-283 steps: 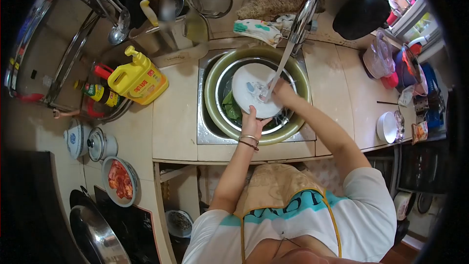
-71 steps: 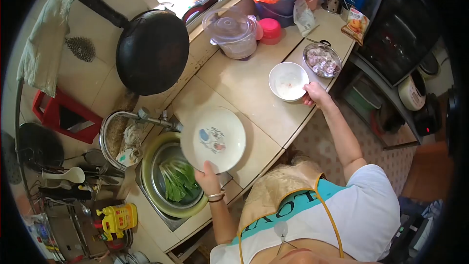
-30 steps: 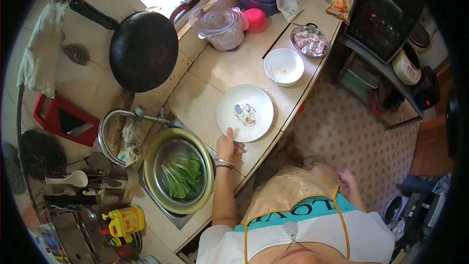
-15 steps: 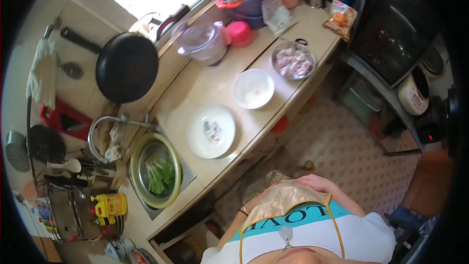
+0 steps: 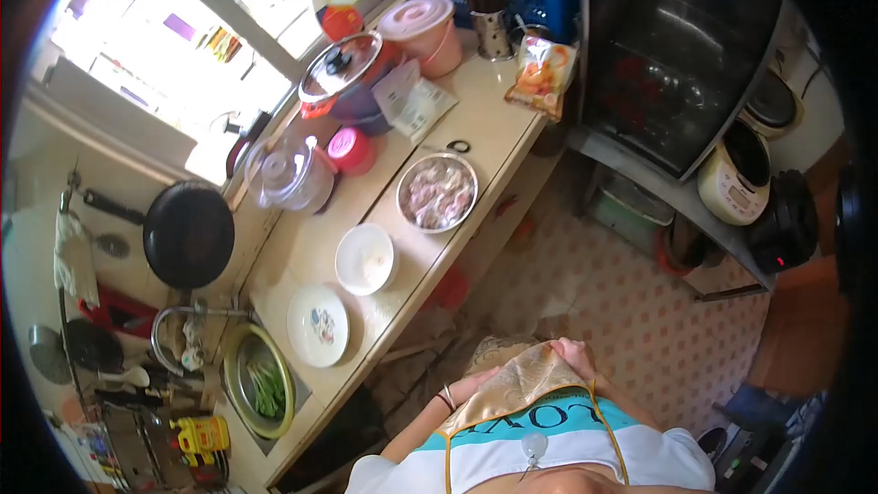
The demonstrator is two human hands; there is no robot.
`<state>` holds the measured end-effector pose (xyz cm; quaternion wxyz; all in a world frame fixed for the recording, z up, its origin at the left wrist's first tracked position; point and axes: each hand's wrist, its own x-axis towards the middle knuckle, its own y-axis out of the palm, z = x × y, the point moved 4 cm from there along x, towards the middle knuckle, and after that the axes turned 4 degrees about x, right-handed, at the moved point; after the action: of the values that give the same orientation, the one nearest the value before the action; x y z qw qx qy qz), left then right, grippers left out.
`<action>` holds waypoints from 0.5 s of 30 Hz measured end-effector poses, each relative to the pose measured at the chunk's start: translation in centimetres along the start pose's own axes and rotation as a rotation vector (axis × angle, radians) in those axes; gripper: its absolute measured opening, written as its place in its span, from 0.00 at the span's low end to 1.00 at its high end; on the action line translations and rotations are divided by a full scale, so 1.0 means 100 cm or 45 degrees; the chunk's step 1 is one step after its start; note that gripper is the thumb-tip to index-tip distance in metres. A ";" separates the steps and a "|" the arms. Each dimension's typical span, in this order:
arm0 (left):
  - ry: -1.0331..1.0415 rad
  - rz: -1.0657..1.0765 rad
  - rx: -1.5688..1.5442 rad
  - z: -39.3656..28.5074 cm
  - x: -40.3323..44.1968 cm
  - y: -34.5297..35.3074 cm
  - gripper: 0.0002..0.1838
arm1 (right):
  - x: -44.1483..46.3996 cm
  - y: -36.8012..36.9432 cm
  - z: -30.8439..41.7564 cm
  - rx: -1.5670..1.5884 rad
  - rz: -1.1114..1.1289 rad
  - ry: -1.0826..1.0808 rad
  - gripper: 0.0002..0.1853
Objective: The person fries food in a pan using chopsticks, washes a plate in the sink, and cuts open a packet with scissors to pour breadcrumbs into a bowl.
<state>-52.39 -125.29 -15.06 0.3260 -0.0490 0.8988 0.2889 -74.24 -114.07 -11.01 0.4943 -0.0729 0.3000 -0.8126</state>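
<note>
A gold patterned apron (image 5: 526,380) hangs over my front, its cloth raised between my two hands. My left hand (image 5: 471,386), with bangles at the wrist, is closed at the apron's left side, its fingertips partly hidden by the cloth. At the right side my right hand (image 5: 573,359) has its fingers curled round the apron's edge. On the counter ahead stand a metal bowl of raw meat pieces (image 5: 437,193), a white bowl (image 5: 366,259) with a little pale residue, and a white patterned plate (image 5: 318,327). Neither hand touches these.
At left, a basin (image 5: 232,375) holding leafy greens (image 5: 265,389) sits in the sink. A lidded pot (image 5: 343,82), a pink bucket (image 5: 425,37) and a snack bag (image 5: 543,76) stand along the counter. A rice cooker (image 5: 734,185) is on the right-hand shelf.
My view has swung to the right, so the counter things appear farther left and the window shows more. My right hand, flatter on the apron before, now has its fingers curled into the cloth.
</note>
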 end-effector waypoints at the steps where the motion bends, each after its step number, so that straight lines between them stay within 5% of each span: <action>1: -0.010 -0.011 0.207 -0.013 0.010 -0.007 0.30 | 0.006 -0.003 -0.008 0.125 0.025 0.088 0.16; 3: -0.021 -0.022 0.619 -0.040 0.033 -0.021 0.30 | 0.013 -0.003 -0.040 0.374 0.072 0.263 0.15; 4: -0.018 -0.044 0.959 -0.097 0.035 -0.003 0.30 | 0.014 0.012 -0.079 0.882 0.083 0.390 0.16; 7: 0.525 -0.284 1.162 -0.207 0.093 0.004 0.27 | 0.014 -0.021 -0.129 0.040 -0.129 0.651 0.17; 10: 1.353 -0.794 1.355 -0.350 0.150 0.010 0.41 | 0.018 -0.053 -0.183 -0.692 0.469 0.742 0.15; 13: 1.713 -1.335 1.271 -0.479 0.202 -0.010 0.46 | 0.022 -0.094 -0.177 0.066 -0.321 0.800 0.11; 15: 1.303 -1.549 1.168 -0.533 0.253 -0.054 0.47 | 0.031 -0.104 -0.182 0.116 -0.522 0.737 0.10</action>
<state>-100.42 -156.64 -0.13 -0.0284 -0.5014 0.7795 -0.3743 -91.26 -105.64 -20.49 0.2182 0.1236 0.3703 -0.8944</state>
